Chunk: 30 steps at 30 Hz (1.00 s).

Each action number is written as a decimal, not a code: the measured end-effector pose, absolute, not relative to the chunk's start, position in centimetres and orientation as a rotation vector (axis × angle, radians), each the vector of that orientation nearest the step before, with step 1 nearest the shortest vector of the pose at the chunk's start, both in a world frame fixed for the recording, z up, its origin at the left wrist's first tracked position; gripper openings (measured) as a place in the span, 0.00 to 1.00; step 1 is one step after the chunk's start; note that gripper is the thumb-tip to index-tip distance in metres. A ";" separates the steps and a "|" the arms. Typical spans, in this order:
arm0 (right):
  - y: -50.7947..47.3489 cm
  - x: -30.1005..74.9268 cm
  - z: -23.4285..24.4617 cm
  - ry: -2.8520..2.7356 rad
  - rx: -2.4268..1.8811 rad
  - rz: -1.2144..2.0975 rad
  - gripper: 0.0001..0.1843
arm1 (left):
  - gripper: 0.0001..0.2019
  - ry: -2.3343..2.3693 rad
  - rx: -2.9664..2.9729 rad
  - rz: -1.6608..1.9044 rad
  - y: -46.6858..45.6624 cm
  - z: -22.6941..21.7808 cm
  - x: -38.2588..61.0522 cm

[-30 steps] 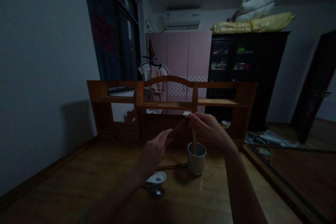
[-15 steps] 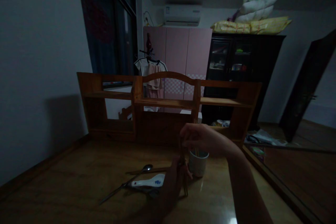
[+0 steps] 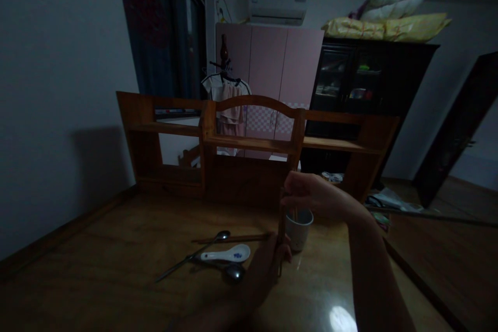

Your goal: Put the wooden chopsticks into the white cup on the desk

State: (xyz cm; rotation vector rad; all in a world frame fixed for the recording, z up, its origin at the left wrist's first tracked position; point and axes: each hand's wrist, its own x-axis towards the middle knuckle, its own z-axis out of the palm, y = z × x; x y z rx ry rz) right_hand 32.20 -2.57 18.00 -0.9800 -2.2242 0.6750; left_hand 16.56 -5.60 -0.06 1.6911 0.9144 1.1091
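Upright chopsticks [image 3: 281, 218] stand between my hands, just left of a pale cup [image 3: 299, 233]. My left hand [image 3: 274, 254] is closed around their lower part. At their upper end, the fingers of my right hand [image 3: 307, 194] pinch them, with the wrist bent over the cup. More chopsticks stick up inside the cup, partly behind my right hand. Left of my hands lie a white ceramic spoon [image 3: 229, 254] with a blue mark, a metal spoon [image 3: 234, 272], a long-handled metal spoon [image 3: 190, 258] and chopsticks [image 3: 233, 239] flat on the table.
A wooden shelf unit [image 3: 252, 142] runs along the back of the wooden table [image 3: 155, 228]. The wall [image 3: 70, 88] borders the left side. The table's right edge drops to a brown floor [image 3: 439, 249]. A pink wardrobe [image 3: 266, 67] and a dark cabinet [image 3: 373, 78] stand beyond.
The camera view has shifted slightly. Both hands remain on the upright chopsticks, which look more closely aligned. The metal spoon beside my left forearm shows more fully now.
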 end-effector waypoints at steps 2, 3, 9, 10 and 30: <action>-2.6 32.2 18.0 -2.233 -1.001 0.698 0.12 | 0.16 0.895 1.679 1.067 -5.8 0.2 16.6; -2.6 32.3 18.0 -2.253 -1.014 0.735 0.12 | 0.16 0.882 1.677 1.044 -5.9 0.4 16.6; -2.0 32.7 17.4 -2.385 -1.097 0.783 0.09 | 0.15 0.843 1.652 0.977 -6.0 0.4 16.5; -1.9 32.7 17.3 -2.374 -1.100 0.772 0.09 | 0.14 0.848 1.664 0.962 -6.0 0.3 16.5; -1.9 33.0 17.6 -2.380 -1.087 0.781 0.12 | 0.20 0.901 1.592 0.950 -6.2 -0.8 16.9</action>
